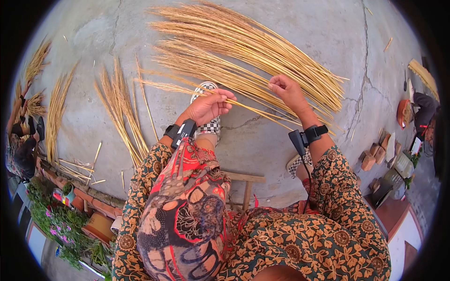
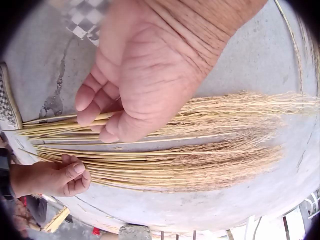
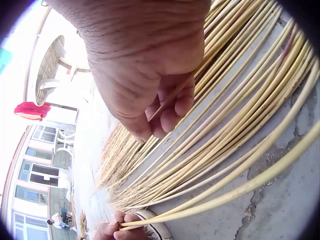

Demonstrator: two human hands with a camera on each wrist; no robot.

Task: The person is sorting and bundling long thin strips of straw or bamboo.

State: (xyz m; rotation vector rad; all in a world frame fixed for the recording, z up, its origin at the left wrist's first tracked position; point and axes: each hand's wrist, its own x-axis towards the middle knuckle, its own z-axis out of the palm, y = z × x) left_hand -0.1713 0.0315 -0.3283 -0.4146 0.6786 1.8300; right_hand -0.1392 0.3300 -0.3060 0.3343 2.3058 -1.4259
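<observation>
Cracked concrete ground (image 1: 323, 28), outdoors. Stalk piles (image 1: 281, 56), two, eleven to two o'clock. Checkered shoes (image 1: 213, 125), two. Left hand (image 1: 210, 107), one, near centre, pinching two stalks (image 3: 270, 172) pointing toward four o'clock. Right hand (image 1: 290, 94), one, at one o'clock, fingers curled; cannot tell whether holding anything.

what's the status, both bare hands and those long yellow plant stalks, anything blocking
Left hand pinching long yellow plant stalks. Right hand near plumed golden stalk pile, hold unclear. Black-and-white checkered shoe beneath left hand; nothing visibly blocking.
</observation>
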